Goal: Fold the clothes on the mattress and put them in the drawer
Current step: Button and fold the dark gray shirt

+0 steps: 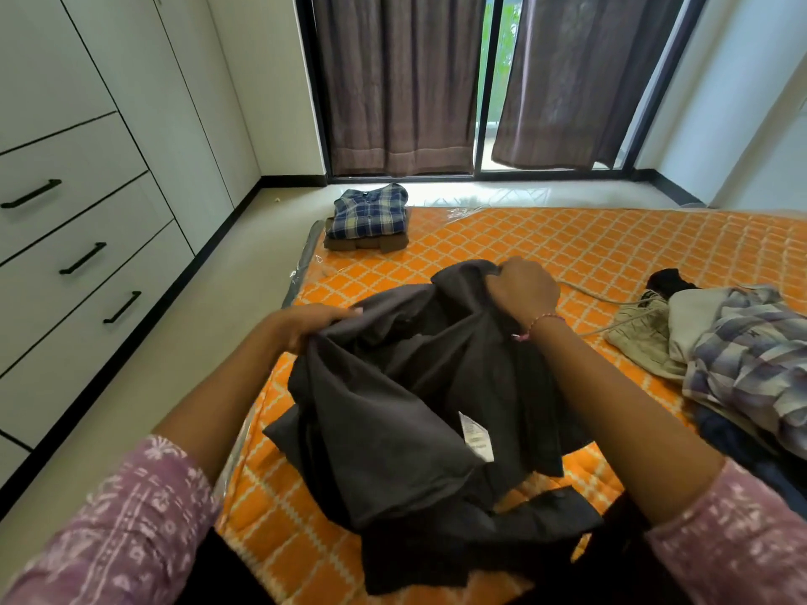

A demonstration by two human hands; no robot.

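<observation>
A crumpled dark grey garment (406,408) with a white label lies bunched on the orange patterned mattress (567,246) in front of me. My left hand (312,323) grips its left edge. My right hand (524,290), with a pink bracelet at the wrist, grips its far upper edge and lifts it a little. At the mattress's far left corner a folded blue plaid shirt (369,211) rests on a folded brown garment (367,244). The white drawers (78,255) with black handles stand on the left, all closed.
An unfolded pile lies on the right of the mattress: a beige garment (642,338), a pale plaid shirt (751,364) and a black piece (668,281). A strip of pale floor (209,325) runs between mattress and drawers. Dark curtains (393,80) hang at the far window.
</observation>
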